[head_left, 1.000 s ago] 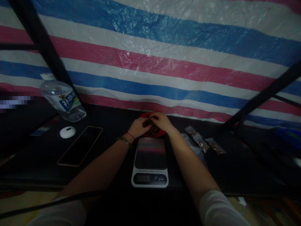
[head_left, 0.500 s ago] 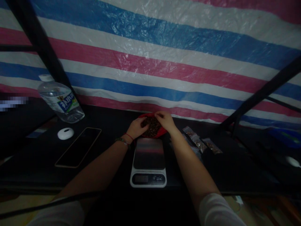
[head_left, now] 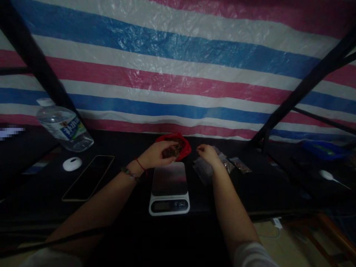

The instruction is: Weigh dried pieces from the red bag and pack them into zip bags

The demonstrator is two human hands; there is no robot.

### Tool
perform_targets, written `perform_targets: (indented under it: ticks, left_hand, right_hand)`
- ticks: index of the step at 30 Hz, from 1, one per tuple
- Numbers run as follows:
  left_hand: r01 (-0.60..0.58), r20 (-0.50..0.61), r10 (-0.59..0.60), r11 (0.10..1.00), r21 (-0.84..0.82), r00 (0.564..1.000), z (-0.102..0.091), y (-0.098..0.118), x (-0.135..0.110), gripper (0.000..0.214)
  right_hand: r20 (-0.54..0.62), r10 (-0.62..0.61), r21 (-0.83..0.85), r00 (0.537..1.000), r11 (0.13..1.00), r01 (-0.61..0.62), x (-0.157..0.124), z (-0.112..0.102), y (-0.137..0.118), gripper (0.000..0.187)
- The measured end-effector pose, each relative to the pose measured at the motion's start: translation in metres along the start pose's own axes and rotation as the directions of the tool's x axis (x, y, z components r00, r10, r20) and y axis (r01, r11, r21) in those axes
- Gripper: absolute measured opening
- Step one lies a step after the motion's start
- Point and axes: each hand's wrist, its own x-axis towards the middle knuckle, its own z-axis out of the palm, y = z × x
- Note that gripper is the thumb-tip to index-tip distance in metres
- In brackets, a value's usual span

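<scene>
My left hand curves its thumb and fingers around a clump of dried brown pieces at the near left of a red plastic bag. Whether a clear bag wraps that clump I cannot make out. More brown pieces lie inside the red bag, whose mouth is open. To the right of it, my right hand pinches a small dark piece between thumb and fingers, just above clear plastic bags. A white kitchen scale stands in front of the red bag, its plate bare.
Small zip bags of brown pieces lie at the right. On the left are a phone, a white earphone case and a large clear bottle. Behind hangs a striped plastic sheet; black frame bars slant at both sides.
My right hand has left the red bag and moved right, over the clear bags. My left hand stays at the red bag, turned more over the pieces. The view has shifted slightly.
</scene>
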Motion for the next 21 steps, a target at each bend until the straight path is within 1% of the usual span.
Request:
perform_targets:
  ticks: [3, 6, 10, 13, 16, 17, 19, 21]
  left_hand:
    - [-0.019, 0.136, 0.019, 1.000, -0.003, 0.991, -0.002, 0.015, -0.016, 0.054]
    - [-0.013, 0.224, 0.006, 0.999, 0.029, 0.975, 0.005, 0.020, -0.031, 0.056]
    - [-0.005, 0.269, -0.009, 0.999, 0.048, 0.963, 0.017, 0.022, -0.042, 0.060]
    - [0.023, 0.287, -0.031, 0.999, 0.030, 0.957, 0.018, 0.022, -0.044, 0.065]
    - [0.052, 0.257, -0.046, 0.998, -0.017, 0.965, 0.011, 0.012, -0.039, 0.072]
    - [0.064, 0.223, -0.056, 0.998, -0.027, 0.973, 0.007, 0.006, -0.035, 0.069]
    - [0.095, 0.134, -0.089, 0.995, -0.042, 0.987, 0.003, -0.012, -0.024, 0.055]
    - [0.119, 0.007, -0.119, 0.993, -0.016, 0.993, 0.003, -0.032, -0.012, 0.042]
  right_hand:
    - [0.115, 0.123, -0.117, 0.986, 0.987, -0.110, -0.002, -0.009, 0.008, 0.023]
    - [0.172, 0.212, -0.186, 0.962, 0.966, -0.180, -0.005, -0.013, 0.018, 0.035]
    - [0.159, 0.203, -0.224, 0.966, 0.961, -0.164, -0.008, -0.010, 0.027, 0.043]
    - [0.181, 0.182, -0.190, 0.967, 0.971, -0.147, -0.006, -0.004, 0.028, 0.043]
    - [0.177, 0.124, -0.149, 0.976, 0.984, -0.098, -0.004, 0.001, 0.027, 0.036]
    - [0.167, 0.111, -0.141, 0.980, 0.986, -0.088, -0.004, 0.002, 0.026, 0.034]
    - [0.151, 0.100, -0.141, 0.983, 0.987, -0.079, -0.004, 0.003, 0.025, 0.030]
    - [0.149, 0.089, -0.158, 0.985, 0.985, -0.065, -0.004, 0.001, 0.024, 0.025]
